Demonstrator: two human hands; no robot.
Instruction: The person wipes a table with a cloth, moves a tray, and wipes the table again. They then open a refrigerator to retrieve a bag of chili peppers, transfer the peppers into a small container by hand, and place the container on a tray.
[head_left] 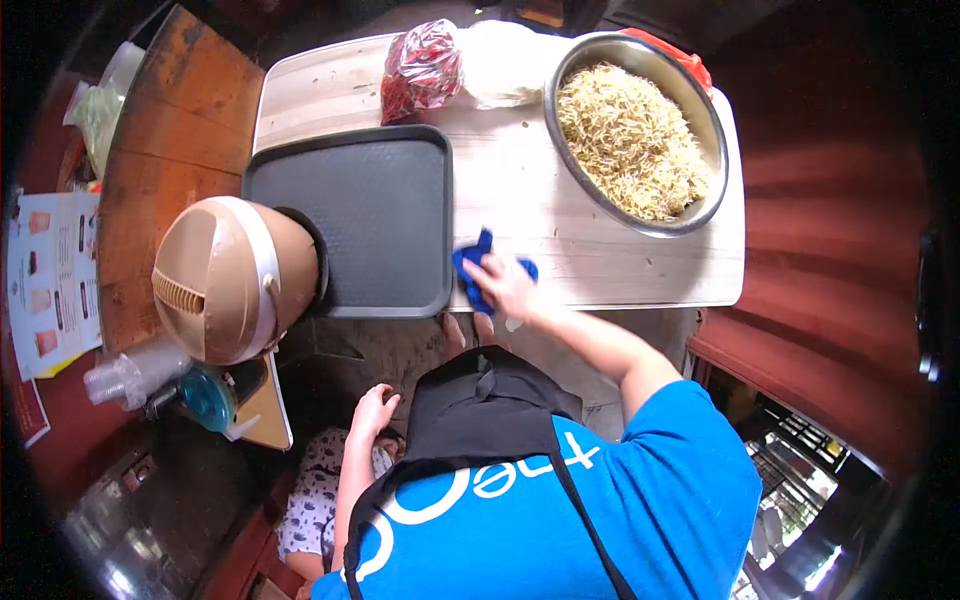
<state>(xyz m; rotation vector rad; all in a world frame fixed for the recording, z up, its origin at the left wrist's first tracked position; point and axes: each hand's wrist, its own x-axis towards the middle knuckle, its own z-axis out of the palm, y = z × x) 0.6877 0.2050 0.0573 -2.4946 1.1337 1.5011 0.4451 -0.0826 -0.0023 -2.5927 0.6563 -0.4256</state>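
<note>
My right hand (508, 287) presses a crumpled blue cloth (470, 266) onto the wooden-topped table (600, 265), near its front edge and just right of a dark grey tray (385, 215). My left hand (375, 410) hangs below the table's edge beside my black apron, fingers curled; whether anything is in it is hidden. A large metal bowl (718, 190) heaped with bean sprouts (635, 140) stands at the table's right. At the back lie a clear bag of red chillies (422, 70) and a whitish plastic bag (503, 65).
A brown and beige rounded container (235, 280) overlaps the tray's left side. Beyond it are clear plastic cups (140, 372) and a teal lid (207, 398). Another person in a patterned garment (312, 490) is low at my left. A red wall (820, 270) borders the right.
</note>
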